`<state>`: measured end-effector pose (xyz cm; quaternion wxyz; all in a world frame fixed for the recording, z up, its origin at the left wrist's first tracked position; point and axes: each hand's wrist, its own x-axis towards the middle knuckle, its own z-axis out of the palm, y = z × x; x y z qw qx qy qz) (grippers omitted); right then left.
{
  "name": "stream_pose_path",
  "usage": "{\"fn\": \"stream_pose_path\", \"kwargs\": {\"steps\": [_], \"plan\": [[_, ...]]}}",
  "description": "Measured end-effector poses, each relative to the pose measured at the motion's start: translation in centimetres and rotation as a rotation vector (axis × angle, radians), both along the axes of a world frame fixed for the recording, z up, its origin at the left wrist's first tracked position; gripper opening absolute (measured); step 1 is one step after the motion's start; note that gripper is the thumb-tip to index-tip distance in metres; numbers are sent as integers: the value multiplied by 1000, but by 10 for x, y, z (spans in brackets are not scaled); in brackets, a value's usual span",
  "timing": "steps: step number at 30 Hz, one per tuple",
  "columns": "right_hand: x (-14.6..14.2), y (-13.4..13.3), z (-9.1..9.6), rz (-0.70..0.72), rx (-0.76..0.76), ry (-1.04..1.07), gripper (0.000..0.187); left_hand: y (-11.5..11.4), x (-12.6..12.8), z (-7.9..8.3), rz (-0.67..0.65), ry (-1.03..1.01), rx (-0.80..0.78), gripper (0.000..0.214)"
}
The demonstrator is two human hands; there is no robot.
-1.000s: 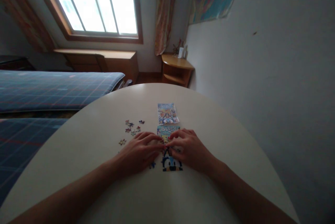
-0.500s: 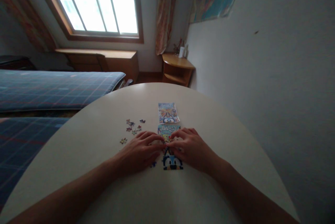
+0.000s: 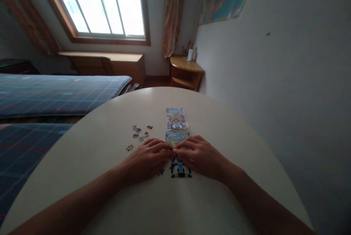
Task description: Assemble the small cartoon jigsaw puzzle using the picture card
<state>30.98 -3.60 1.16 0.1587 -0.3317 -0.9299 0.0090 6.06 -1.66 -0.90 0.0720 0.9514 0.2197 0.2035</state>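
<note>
A partly assembled jigsaw puzzle lies on the white table, with a blue cartoon dog's face at its near end and lettering at its far end. My left hand rests at its left edge, fingers bent and closed. Over the puzzle's middle and right side, my right hand is also closed. The fingertips of both hands meet above the puzzle; whatever is between them is hidden. Partly under my left hand, a dark blue jigsaw piece shows. Just beyond the puzzle lies a picture sheet with a matching design.
Several loose jigsaw pieces are scattered left of the puzzle, with a yellowish piece nearer my left hand. The round white table stands beside a wall on the right. A bed with a plaid mattress is on the left.
My right hand's fingers have drawn down and closer together over the puzzle, covering a bit more of its middle. My left hand has barely shifted.
</note>
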Motion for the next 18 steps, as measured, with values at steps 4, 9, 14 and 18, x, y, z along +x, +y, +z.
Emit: {"fn": "stream_pose_path", "kwargs": {"steps": [4,9,14,18], "plan": [[0,-1,1,18,-42,-4,25,7,-9,0,148,-57,39,19],[-1,-1,2,22,-74,15,24,29,-37,2,461,-112,64,15],[-1,0,5,25,-105,41,21,40,-55,8,475,-82,-28,15],[1,1,4,15,-93,63,16,34,-55,14,259,-15,-133,14]]}}
